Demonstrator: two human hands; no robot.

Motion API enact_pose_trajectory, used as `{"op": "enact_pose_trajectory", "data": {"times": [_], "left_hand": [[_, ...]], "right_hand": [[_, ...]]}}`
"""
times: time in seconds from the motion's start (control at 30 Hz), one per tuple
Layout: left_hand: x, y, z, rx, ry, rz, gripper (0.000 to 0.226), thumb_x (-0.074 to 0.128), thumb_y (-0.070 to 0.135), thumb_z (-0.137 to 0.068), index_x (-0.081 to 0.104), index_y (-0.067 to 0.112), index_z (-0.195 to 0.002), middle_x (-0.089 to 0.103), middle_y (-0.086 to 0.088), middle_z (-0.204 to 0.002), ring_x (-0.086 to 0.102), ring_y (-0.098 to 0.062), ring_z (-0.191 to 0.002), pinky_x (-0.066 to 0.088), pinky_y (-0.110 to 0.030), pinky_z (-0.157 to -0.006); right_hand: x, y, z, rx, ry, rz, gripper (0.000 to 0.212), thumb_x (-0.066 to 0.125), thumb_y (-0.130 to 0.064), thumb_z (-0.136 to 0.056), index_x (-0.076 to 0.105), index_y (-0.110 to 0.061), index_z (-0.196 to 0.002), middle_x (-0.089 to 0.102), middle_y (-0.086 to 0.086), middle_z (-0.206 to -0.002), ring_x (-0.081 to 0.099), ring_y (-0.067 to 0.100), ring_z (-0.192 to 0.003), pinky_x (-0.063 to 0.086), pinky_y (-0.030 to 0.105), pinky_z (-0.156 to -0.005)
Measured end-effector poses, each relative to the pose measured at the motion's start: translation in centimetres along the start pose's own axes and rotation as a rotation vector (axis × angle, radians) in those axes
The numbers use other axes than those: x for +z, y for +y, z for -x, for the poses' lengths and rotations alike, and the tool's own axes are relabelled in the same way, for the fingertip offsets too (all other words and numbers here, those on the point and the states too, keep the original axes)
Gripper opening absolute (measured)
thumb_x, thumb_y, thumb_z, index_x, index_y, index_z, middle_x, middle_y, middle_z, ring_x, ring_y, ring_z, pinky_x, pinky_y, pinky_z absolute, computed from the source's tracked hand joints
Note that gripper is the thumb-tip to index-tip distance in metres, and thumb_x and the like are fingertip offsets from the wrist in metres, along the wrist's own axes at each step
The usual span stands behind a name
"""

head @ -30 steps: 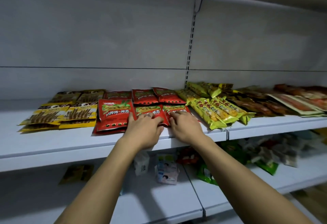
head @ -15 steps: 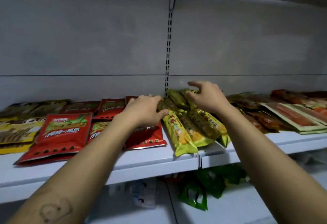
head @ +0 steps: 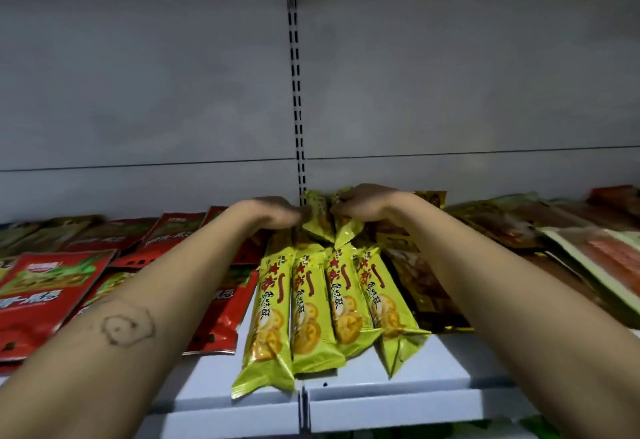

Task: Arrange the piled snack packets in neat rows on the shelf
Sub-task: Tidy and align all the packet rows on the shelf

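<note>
Several long yellow-green biscuit packets (head: 308, 314) lie side by side at the front of the white shelf (head: 398, 393). Behind them, at the back of the shelf, more yellow-green packets (head: 320, 218) stand tilted between my hands. My left hand (head: 273, 213) grips them from the left with curled fingers. My right hand (head: 367, 204) holds them from the right, fingers bent over their tops. Red snack packets (head: 45, 282) lie in rows to the left, partly under my left forearm.
Brown and dark packets (head: 426, 286) lie right of the yellow-green row, and pale flat packets (head: 602, 255) sit at the far right. A slotted upright (head: 296, 92) runs up the grey back wall. The shelf's front edge has a seam below the packets.
My hands left the red packets and went right and back onto the yellow-green ones. The front yellow-green packets now lie straighter, side by side. The view moved closer.
</note>
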State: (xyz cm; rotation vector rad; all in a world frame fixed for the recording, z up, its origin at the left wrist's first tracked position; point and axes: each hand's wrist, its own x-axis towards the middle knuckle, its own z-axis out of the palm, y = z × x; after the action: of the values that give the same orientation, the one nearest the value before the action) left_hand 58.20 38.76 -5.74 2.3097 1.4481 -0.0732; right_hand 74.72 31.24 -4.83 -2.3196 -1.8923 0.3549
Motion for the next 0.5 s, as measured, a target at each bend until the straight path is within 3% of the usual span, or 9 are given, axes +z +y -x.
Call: {"op": "enact_pose_trajectory", "data": {"times": [0.03,0.1,0.2,0.37,0.5], "left_hand": [[0.1,0.1,-0.2,-0.005,0.005,0.056,0.074,0.027,0.063,-0.100,0.059,0.004,-0.131,0.045,-0.024,-0.148,0.061,-0.038,-0.115,0.046,-0.043,-0.100],[0.3,0.2,-0.5,-0.009,0.026,0.108,0.080,0.027,0.068,-0.098,0.060,0.002,-0.130,0.043,-0.027,-0.148,0.051,-0.046,-0.128,0.044,-0.050,-0.105],[0.7,0.5,-0.6,-0.030,0.044,0.128,0.082,0.026,0.068,-0.097,0.058,0.000,-0.130,0.045,-0.028,-0.146,0.047,-0.046,-0.131,0.043,-0.049,-0.106],[1.3,1.2,0.0,-0.057,0.043,0.128,0.086,0.020,0.070,-0.097,0.056,0.001,-0.134,0.045,-0.025,-0.148,0.048,-0.042,-0.133,0.038,-0.047,-0.112],[1.5,0.9,1.5,0.047,0.050,0.104,0.075,0.017,0.059,-0.103,0.050,0.004,-0.140,0.041,-0.023,-0.151,0.042,-0.039,-0.138,0.032,-0.045,-0.115]], "right_hand": [[0.1,0.0,-0.3,-0.006,0.001,-0.008,0.057,0.042,-0.051,-0.101,0.045,-0.018,-0.146,0.048,0.010,-0.146,0.047,0.027,-0.128,0.036,0.030,-0.094],[0.5,0.1,-0.8,-0.017,0.007,-0.015,0.054,0.045,-0.050,-0.101,0.049,-0.017,-0.143,0.053,0.008,-0.138,0.052,0.024,-0.114,0.037,0.028,-0.086],[1.2,0.3,-1.1,-0.022,0.045,0.010,0.051,0.044,-0.048,-0.101,0.050,-0.017,-0.141,0.058,0.009,-0.129,0.054,0.020,-0.098,0.041,0.028,-0.079],[1.6,0.2,-0.6,-0.031,0.091,0.045,0.057,0.040,-0.049,-0.102,0.042,-0.017,-0.149,0.048,0.013,-0.146,0.053,0.027,-0.120,0.039,0.027,-0.083],[1.0,0.0,0.6,-0.040,0.094,0.058,0.058,0.037,-0.051,-0.103,0.042,-0.015,-0.148,0.045,0.013,-0.149,0.048,0.029,-0.129,0.040,0.030,-0.091]]}}
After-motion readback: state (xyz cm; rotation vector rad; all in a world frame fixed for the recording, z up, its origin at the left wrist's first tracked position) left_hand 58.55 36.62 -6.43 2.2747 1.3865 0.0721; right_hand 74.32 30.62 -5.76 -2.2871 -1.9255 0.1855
